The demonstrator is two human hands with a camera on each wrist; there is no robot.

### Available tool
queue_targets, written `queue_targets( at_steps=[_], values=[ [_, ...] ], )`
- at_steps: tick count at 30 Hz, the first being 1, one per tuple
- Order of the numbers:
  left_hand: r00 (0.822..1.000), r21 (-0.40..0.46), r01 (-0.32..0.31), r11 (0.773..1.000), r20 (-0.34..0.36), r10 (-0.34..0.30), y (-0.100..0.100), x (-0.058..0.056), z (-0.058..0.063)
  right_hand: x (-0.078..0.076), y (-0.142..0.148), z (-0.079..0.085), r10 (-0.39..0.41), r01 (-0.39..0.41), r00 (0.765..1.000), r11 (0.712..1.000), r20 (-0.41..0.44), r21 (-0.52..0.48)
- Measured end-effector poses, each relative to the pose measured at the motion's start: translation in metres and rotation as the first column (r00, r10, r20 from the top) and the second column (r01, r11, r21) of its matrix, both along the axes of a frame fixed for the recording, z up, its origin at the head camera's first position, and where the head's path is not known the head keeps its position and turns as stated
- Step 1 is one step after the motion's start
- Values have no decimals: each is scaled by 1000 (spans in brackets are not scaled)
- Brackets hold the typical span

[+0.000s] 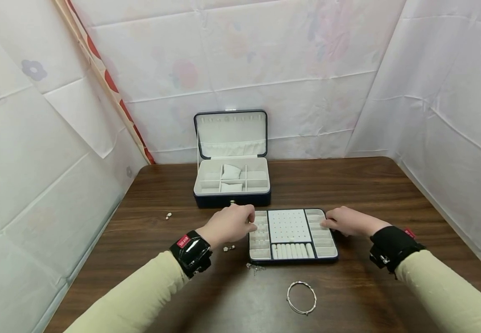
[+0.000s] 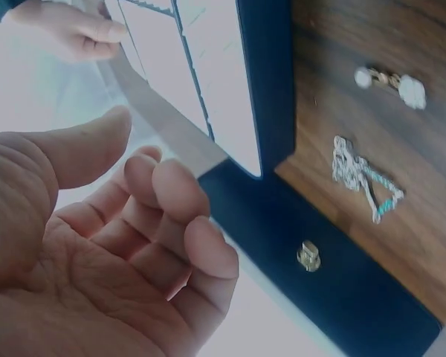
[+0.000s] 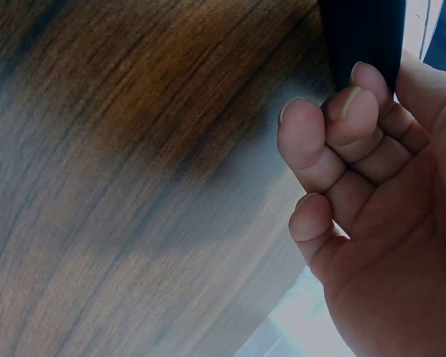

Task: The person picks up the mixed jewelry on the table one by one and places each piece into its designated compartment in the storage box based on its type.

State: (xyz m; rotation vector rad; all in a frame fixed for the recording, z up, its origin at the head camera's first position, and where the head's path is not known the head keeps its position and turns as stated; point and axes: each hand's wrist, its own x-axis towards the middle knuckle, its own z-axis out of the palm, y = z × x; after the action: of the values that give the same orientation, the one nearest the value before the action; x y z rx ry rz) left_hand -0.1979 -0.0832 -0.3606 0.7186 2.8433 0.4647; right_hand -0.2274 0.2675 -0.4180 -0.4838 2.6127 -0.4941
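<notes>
Head view showed the tray [image 1: 292,233] flat on the surface [image 1: 369,185], near the box [image 1: 232,180]. Both hands, left hand [image 1: 230,224] and right hand [image 1: 346,221], curled onto its ends. Uneven lifting could tip it; the chain [image 1: 255,267] just beside might snag.

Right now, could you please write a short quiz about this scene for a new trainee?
1. True or false: the jewellery box stands open.
2. Which lies nearest the camera wearer: A) bracelet, B) insert tray, C) box?
3. Which hands are at the tray's short ends?

Key
1. True; its lid is raised.
2. A.
3. Both: the left hand at its left end, the right hand at its right end.
</notes>
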Motion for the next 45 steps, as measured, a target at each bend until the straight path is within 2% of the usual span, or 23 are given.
queue_targets(
  at_steps=[4, 7, 13, 19, 29, 39, 45],
  values=[
    [1000, 4, -3, 1000, 18, 3, -10, 0, 1, 0, 0, -1, -4, 4, 1000, 1000, 3, -4],
    [999, -24, -15, 1000, 47, 16, -16, 1, -1, 1, 0, -1, -12, 12, 1000, 1000, 8, -2],
    [995, -112, -14, 994, 101, 25, -26, 3, -13, 2, -1, -1, -11, 11, 1000, 1000, 5, -9],
    [992, -166, -6, 986, 121, 27, -31, 5, -25, 2, -1, -2, -6, 6, 1000, 1000, 7, -10],
    [994, -197, -20, 980, 102, 40, -34, 10, -36, 0, 0, -2, -7, 8, 1000, 1000, 12, -11],
    [997, -175, 1, 985, 71, 11, -35, 11, -42, 1, -1, -3, -27, 28, 999, 999, 37, -21],
    [999, -192, 11, 981, 47, -2, -35, 10, -44, 1, 0, -2, -31, 32, 999, 999, 37, -23]
  ],
)
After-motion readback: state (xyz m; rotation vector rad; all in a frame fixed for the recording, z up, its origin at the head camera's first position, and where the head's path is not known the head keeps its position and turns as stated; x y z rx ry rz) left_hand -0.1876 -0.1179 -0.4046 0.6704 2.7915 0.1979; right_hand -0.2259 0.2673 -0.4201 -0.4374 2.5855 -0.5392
